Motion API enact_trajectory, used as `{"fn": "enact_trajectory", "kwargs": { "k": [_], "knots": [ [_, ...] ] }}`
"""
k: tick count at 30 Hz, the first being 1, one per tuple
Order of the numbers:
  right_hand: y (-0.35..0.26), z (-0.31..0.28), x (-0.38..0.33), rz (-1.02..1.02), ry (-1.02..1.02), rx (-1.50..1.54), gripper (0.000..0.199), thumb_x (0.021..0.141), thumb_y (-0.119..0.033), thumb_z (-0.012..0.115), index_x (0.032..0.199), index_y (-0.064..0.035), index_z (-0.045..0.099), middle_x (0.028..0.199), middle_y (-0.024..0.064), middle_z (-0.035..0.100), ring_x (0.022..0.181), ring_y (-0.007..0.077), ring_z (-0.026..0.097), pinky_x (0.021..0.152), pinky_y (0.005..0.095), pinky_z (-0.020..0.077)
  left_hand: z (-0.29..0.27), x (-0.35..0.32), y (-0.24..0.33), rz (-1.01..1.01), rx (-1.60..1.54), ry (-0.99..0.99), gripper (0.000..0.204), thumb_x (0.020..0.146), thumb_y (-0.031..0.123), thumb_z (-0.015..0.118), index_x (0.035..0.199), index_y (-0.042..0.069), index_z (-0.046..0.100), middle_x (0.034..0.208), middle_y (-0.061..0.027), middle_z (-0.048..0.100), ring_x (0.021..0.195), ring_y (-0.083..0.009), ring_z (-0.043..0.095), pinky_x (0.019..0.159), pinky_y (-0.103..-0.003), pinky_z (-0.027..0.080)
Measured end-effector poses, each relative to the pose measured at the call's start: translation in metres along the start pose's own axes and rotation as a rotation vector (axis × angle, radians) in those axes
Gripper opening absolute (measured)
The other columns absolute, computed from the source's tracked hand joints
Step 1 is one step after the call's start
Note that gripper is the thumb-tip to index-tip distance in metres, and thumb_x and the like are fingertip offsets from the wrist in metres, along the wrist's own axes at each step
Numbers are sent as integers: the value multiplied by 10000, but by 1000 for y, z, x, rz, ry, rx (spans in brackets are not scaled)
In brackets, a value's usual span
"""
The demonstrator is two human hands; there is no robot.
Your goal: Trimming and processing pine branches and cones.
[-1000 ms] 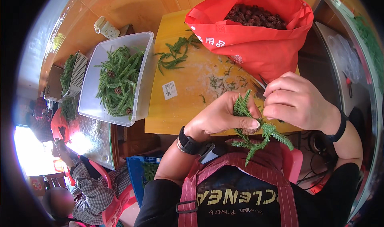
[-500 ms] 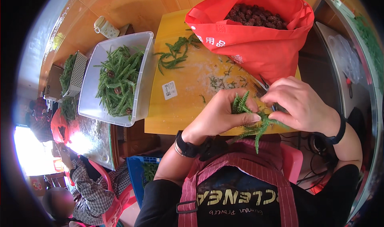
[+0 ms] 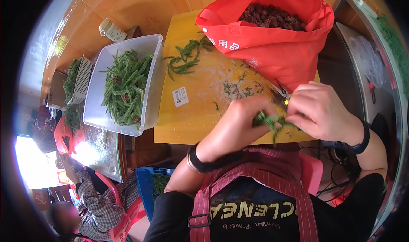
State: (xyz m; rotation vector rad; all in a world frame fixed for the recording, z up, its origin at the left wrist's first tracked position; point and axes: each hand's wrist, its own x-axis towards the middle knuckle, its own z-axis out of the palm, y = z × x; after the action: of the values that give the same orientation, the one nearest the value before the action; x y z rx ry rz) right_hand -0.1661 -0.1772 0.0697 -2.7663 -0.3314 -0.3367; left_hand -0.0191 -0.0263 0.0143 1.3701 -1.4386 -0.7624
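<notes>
My left hand [image 3: 245, 119] is closed round a green artificial pine sprig [image 3: 269, 121], slightly blurred, over the near edge of the yellow tabletop [image 3: 194, 124]. On the sprig's right end, my right hand [image 3: 317, 112] pinches with thumb and fingers; its fingertips hide what they grip there. Just beyond that hand lies a pair of pliers [image 3: 282, 89], jaws pointing away, partly covered by the fingers. Bits of green needles [image 3: 238, 88] are scattered beyond my left hand. Farther left on the tabletop rest some loose sprigs [image 3: 185, 60].
A red bag [image 3: 272, 50] full of brown pine cones [image 3: 272, 18] stands at the far right of the tabletop. Left of it is a clear plastic tub [image 3: 154, 92] holding pine sprigs with cones. A white-lidded jar [image 3: 113, 29] stands behind. Another person [image 3: 100, 203] sits at lower left.
Both hands have turned a little, and the sprig between them has shifted and now hangs less below my fingers. The pliers' yellow part shows beside my right hand.
</notes>
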Motion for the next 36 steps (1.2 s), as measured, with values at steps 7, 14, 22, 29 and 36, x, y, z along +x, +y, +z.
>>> {"fn": "enact_trajectory", "kwargs": {
  "k": [7,14,22,29,36],
  "knots": [
    [-3,-1,-2,377,-31,422,161,691,-72,679,743,-22,535,697,85,565,650,264,576,578,329,436,0,-5,-6,-122,-190,-16,151,723,-7,703,774,18,564,840,-69,617,764,-138,580,674,-252,446],
    [0,-3,-1,-121,104,99,185,673,-129,707,802,-68,589,748,55,579,691,247,577,610,346,449,-2,-3,-4,-201,-647,-142,175,710,-4,724,757,9,556,839,-92,618,792,-132,569,693,-246,444],
    [-10,-2,-2,464,30,508,96,737,-10,606,749,6,512,672,91,563,620,251,568,560,294,421,9,-5,10,378,505,213,155,695,-35,690,791,4,574,820,-102,612,782,-191,602,655,-295,470],
    [-2,-6,-4,235,101,320,182,687,-39,676,831,-26,565,725,67,590,650,241,575,586,321,442,0,-5,-3,-89,-375,-10,169,719,-24,704,763,16,545,850,-95,624,753,-131,581,652,-248,461],
    [3,-6,-1,-120,99,137,156,665,-113,704,774,-85,596,730,38,597,651,223,573,582,316,432,-1,-2,-2,-235,-748,-179,179,721,-26,704,759,18,535,863,-117,625,760,-135,579,662,-247,467]
  ]
}}
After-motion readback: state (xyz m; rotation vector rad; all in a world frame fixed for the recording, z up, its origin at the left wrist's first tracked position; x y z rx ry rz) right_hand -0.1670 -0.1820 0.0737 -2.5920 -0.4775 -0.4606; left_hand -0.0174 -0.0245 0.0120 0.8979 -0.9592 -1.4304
